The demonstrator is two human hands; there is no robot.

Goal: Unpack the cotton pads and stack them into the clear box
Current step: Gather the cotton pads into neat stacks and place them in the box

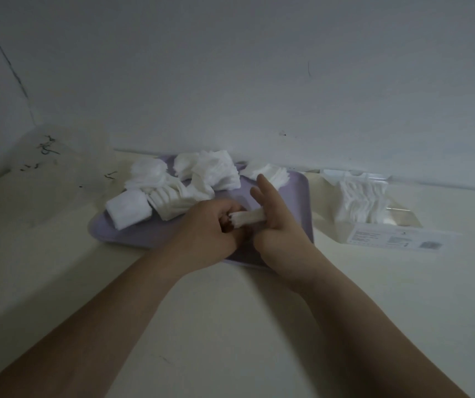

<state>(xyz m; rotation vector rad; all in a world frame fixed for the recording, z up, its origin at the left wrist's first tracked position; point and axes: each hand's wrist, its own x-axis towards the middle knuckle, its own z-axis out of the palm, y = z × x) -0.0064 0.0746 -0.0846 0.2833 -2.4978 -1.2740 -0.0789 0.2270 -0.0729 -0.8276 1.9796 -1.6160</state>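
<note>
Cotton pads (pixel 201 179) lie in loose white heaps on the far half of a lilac tray (pixel 299 196), which sits on a pale table (pixel 230 326) against the wall (pixel 230 67). Both my hands meet over the tray's near edge. My left hand (pixel 210 228) is curled, its fingers gripping one end of a small stack of pads (pixel 247 218). The other end of that stack butts against my right hand (pixel 276 225), whose fingers (pixel 262 188) are straight and point away from me; I cannot see its thumb. The stack lies sideways between the two hands, just above the tray.

To the right of the tray, close to the wall, is a clear container (pixel 402 219) with a row of pads (pixel 365 199) inside and a printed label (pixel 397 239) at its front. I cannot tell whether it is the box or the wrapper.
</note>
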